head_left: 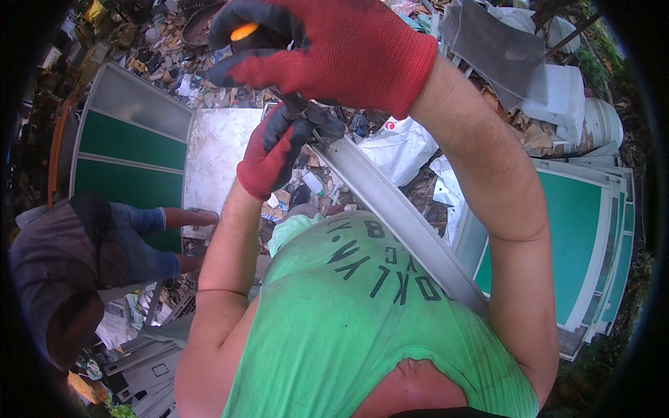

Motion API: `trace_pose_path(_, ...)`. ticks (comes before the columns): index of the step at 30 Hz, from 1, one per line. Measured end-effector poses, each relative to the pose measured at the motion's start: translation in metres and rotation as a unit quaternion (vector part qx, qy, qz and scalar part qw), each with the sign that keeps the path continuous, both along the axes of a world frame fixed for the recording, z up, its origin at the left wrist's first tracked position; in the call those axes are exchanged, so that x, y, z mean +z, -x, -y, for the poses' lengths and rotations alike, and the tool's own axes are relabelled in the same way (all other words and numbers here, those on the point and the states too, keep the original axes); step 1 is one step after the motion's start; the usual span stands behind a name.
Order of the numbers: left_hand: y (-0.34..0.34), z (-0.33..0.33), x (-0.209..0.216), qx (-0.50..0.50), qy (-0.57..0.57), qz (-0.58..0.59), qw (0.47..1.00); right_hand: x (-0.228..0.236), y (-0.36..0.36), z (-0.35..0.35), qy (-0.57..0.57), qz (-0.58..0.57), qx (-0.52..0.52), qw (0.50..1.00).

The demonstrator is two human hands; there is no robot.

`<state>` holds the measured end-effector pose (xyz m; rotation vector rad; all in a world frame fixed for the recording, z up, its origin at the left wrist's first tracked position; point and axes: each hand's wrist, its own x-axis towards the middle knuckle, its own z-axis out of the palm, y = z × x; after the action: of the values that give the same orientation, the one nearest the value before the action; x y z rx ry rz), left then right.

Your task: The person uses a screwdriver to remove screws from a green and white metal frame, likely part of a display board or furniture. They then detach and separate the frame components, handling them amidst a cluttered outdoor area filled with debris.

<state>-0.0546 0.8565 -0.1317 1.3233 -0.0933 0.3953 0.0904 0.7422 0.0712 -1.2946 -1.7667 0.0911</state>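
My right hand (341, 56), in a red glove with dark grey fingertips, is closed around a screwdriver (244, 32) with a black and orange handle. Its shaft points down toward my left hand (275, 150), which wears a matching glove. The left fingers are closed at the upper end of a long grey metal rail (397, 209), close to the screwdriver's tip. That rail slants down across my green shirt and passes behind my right forearm. Gloves partly hide the spot where tool and rail meet.
Another person (90, 244) bends over at the left, beside a green-and-grey framed panel (132, 150). Stacked green panels (557, 244) lean at the right. Litter covers the ground, with a white sack (401, 150), a pale board (223, 153) and white buckets (603, 122).
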Motion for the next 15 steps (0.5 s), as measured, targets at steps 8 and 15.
trace_pose_path(8,0.007,0.006,0.012,0.014,-0.021,0.005,1.0,0.001,0.008,-0.003,0.008,0.016,0.002,1.0)
trace_pose_path(15,0.007,0.006,0.013,0.003,0.005,0.014,1.0,0.011,0.007,0.005,0.053,0.018,0.013,0.998)
